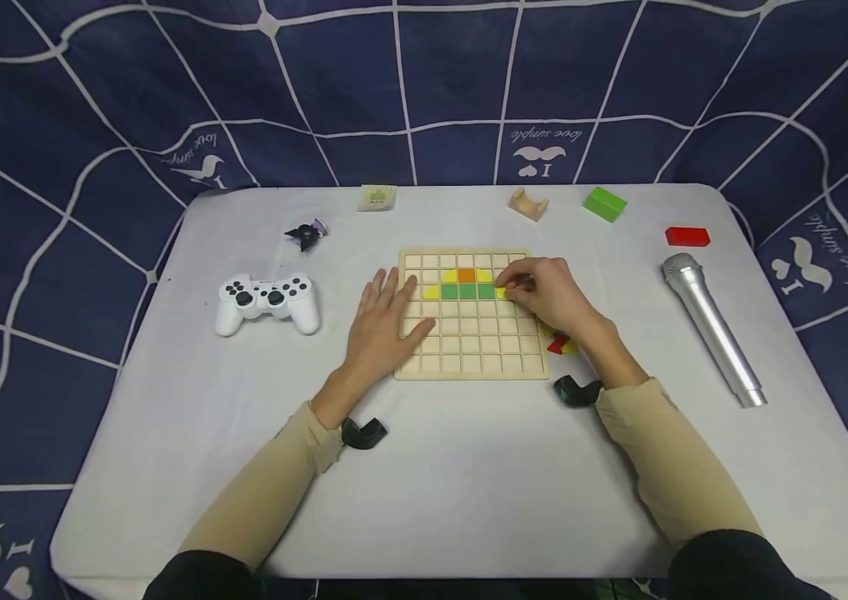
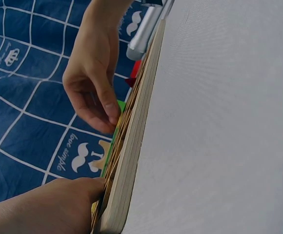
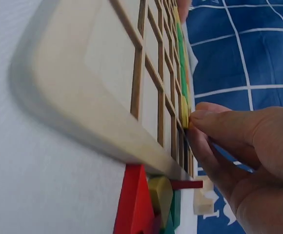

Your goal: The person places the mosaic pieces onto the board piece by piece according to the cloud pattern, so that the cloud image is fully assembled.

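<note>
A wooden grid board (image 1: 469, 367) lies flat on the table. Several green squares (image 1: 467, 291) form a row on it, with an orange square (image 1: 466, 275) and yellow pieces (image 1: 432, 292) around them. My left hand (image 1: 381, 325) rests on the board's left edge with fingers spread. At the right end of the green row, my right hand (image 1: 547, 292) pinches a yellow piece (image 3: 185, 112) between thumb and fingertips, down at the grid. Loose red (image 3: 134, 200), yellow and green pieces lie beside the board's right edge, partly under my right forearm in the head view.
A white game controller (image 1: 268, 302) and a small dark figure (image 1: 307, 235) lie to the left. Along the back are a pattern card (image 1: 377, 197), a wooden arch block (image 1: 528, 204) and a green block (image 1: 604, 203). A red block (image 1: 688, 237) and silver microphone (image 1: 716, 329) lie right.
</note>
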Demonstrator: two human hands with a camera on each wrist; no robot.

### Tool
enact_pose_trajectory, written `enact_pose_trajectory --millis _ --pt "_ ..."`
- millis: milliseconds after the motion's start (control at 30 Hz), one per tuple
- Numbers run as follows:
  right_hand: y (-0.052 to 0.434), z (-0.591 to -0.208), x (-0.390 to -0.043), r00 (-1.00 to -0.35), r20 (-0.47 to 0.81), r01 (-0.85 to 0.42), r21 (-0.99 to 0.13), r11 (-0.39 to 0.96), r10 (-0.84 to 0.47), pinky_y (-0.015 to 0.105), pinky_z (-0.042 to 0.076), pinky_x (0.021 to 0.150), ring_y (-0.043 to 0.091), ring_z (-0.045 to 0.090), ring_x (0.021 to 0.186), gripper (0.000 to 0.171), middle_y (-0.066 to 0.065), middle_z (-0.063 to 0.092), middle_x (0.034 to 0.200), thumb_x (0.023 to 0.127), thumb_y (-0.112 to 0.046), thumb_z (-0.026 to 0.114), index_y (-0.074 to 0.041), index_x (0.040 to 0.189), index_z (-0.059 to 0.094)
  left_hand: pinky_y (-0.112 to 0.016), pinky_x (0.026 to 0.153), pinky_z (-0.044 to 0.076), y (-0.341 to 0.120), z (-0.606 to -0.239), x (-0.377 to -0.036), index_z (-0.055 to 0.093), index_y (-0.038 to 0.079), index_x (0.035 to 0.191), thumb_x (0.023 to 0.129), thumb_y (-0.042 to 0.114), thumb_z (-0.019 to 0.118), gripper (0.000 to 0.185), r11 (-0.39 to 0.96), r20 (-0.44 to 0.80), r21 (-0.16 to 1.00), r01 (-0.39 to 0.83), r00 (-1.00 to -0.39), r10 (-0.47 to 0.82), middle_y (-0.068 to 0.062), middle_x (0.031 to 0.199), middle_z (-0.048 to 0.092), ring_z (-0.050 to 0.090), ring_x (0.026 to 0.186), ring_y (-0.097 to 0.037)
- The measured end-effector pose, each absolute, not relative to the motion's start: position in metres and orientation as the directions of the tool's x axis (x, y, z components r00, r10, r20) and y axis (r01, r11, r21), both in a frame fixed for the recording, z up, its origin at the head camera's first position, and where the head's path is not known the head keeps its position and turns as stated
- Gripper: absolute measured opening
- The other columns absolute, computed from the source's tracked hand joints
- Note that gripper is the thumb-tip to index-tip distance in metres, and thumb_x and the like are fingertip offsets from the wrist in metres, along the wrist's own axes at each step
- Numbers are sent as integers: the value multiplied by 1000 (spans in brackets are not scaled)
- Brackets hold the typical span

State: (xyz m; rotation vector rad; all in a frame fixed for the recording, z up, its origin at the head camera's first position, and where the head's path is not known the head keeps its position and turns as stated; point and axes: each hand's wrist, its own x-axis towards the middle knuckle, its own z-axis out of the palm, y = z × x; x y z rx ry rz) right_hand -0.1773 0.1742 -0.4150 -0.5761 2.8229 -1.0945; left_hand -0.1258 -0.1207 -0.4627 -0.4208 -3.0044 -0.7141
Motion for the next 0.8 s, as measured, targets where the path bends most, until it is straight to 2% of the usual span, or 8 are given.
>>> enact_pose_trajectory --millis 233,333,367,467,567,667,800 --pt "193 -411 -167 -938 90 -297 -707 642 -335 48 62 96 24 73 100 21 9 78 112 93 -2 78 -7 114 79 -44 136 0 -122 -464 -125 31 13 167 104 55 57 80 855 99 441 272 -962 255 -18 176 17 5 165 -34" --pt "209 -409 -165 -952 122 -281 -715 641 -281 47 61 96 23 69 99 21 9 78 112 94 -6 79 -8 115 80 -44 136 0 -122 -463 -125 31 13 167 103 55 57 81 853 100 445 273 -962 256 -18 176 16 5 165 -34" --pt "215 -408 -165 -956 125 -272 -714 645 -264 43 60 96 22 68 99 21 10 78 111 94 -8 79 -8 115 80 -44 136 0 -122 -463 -125 31 13 167 103 55 57 81 853 99 445 273 -962 256 -18 176 16 5 165 -33" --pt "231 -408 -167 -966 112 -244 -705 666 -235 25 58 87 21 66 93 20 8 78 102 95 -16 80 -11 114 81 -44 136 0 -121 -464 -126 31 13 167 104 55 56 80 854 94 446 268 -963 254 -18 176 16 5 166 -33" --pt "243 -410 -169 -968 65 -218 -692 688 -241 14 51 72 20 64 83 18 6 76 92 94 -23 82 -13 109 82 -43 136 -1 -120 -465 -126 31 13 167 104 56 56 80 851 90 453 267 -963 254 -17 176 16 4 166 -33" --pt "249 -412 -171 -967 21 -200 -679 707 -254 19 48 65 21 61 77 15 4 74 84 91 -27 85 -16 101 82 -42 135 -2 -120 -466 -127 30 14 167 103 56 56 81 853 93 448 268 -963 254 -17 176 16 3 166 -32" --pt "249 -414 -171 -962 -21 -187 -670 719 -271 24 45 63 23 58 75 14 3 72 79 87 -28 89 -18 93 81 -43 136 -1 -120 -466 -127 31 14 167 103 56 56 80 856 94 444 264 -964 249 -17 176 16 4 166 -33"
